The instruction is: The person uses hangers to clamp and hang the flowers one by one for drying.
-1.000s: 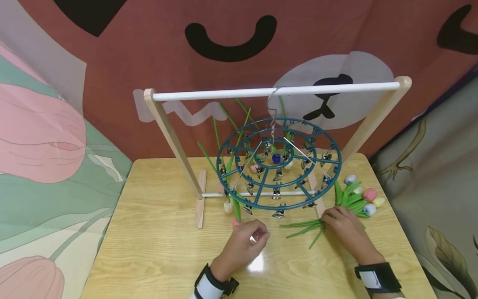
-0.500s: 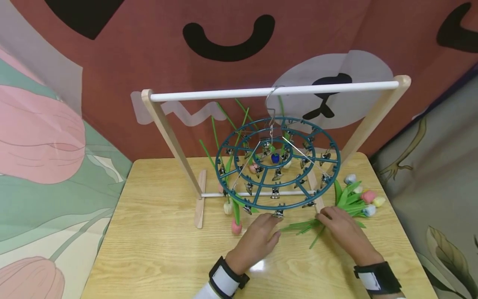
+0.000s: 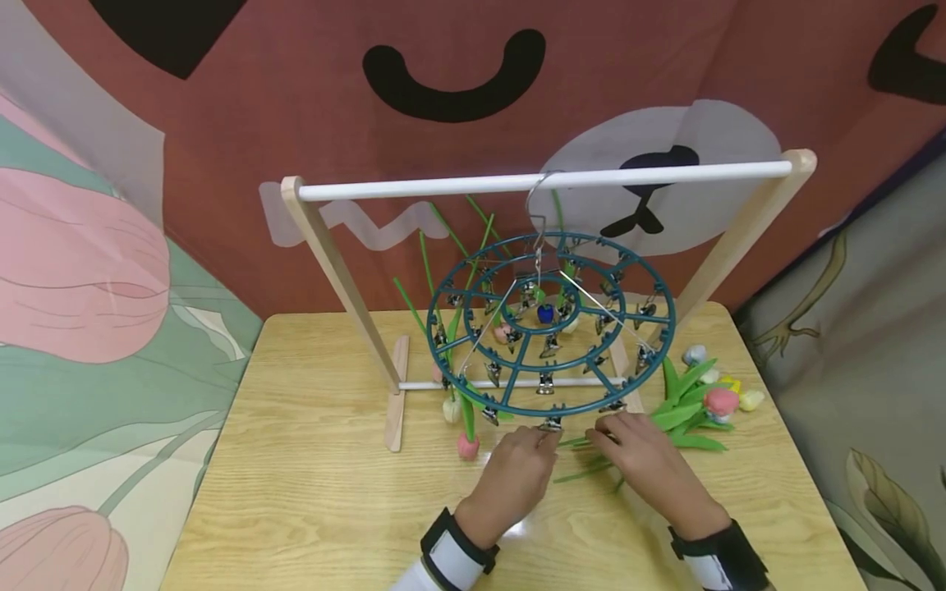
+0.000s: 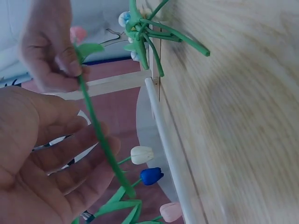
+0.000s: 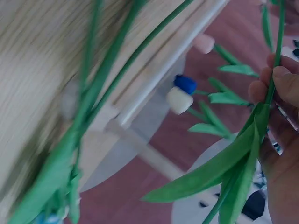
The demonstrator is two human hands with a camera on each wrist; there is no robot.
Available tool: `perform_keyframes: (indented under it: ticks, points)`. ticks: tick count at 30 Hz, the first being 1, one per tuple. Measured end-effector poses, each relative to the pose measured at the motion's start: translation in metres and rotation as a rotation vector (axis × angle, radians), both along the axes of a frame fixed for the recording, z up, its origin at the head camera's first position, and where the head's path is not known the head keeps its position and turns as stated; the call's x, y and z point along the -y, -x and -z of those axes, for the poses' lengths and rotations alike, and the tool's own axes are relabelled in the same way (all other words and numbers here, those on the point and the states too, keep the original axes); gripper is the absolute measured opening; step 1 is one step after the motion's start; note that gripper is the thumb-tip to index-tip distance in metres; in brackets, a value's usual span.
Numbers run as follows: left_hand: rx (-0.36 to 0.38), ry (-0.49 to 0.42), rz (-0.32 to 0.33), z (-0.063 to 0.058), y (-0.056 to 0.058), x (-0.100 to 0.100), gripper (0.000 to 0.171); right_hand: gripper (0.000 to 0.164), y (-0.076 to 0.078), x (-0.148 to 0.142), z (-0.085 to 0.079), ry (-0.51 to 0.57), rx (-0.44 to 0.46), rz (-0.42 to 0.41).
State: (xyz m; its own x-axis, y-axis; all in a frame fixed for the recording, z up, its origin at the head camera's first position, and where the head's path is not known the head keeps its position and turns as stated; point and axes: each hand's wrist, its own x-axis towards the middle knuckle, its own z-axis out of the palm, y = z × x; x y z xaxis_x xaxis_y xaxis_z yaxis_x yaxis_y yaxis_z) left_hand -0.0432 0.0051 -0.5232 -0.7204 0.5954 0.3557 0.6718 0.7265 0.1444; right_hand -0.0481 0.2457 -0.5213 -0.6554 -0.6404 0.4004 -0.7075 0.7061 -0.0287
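My right hand (image 3: 650, 468) pinches the green stem of a pink tulip (image 3: 720, 402) between thumb and fingers; its long leaves (image 5: 210, 172) show large in the right wrist view. The stem (image 4: 100, 133) slants across in front of the left hand's fingers in the left wrist view. My left hand (image 3: 517, 472) is just under the front of a round teal clip hanger (image 3: 510, 406), its fingers loosely bent beside a metal clip (image 3: 551, 422). Several tulips hang from the hanger, among them a blue one (image 4: 152, 176), a white one (image 4: 141, 155) and a pink one (image 3: 468, 446).
A wooden stand with a white top bar (image 3: 443, 187) carries the hanger by its hook. More tulips (image 3: 695, 377) lie in a bunch on the wooden table (image 3: 310, 492) at the right, stems toward the middle. A printed cloth (image 3: 443, 148) stands behind.
My left hand has moved right and up to the front clip. The right hand has lifted a pink tulip off the bunch and shifted left with it.
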Motion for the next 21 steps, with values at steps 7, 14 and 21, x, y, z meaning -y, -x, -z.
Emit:
perform_keyframes:
  ticks: [7,14,21]
  points:
    - [-0.04,0.032,-0.021,0.0,-0.002,0.013,0.026,0.036,-0.005,0.02,-0.004,0.038,0.006,-0.037]
    - [-0.025,-0.033,-0.019,-0.005,-0.005,0.038,0.025,0.048,-0.006,0.014,-0.004,0.069,0.02,0.004]
    - [-0.034,-0.04,-0.045,-0.011,-0.009,0.063,0.025,0.05,-0.002,-0.001,-0.008,0.109,0.045,0.019]
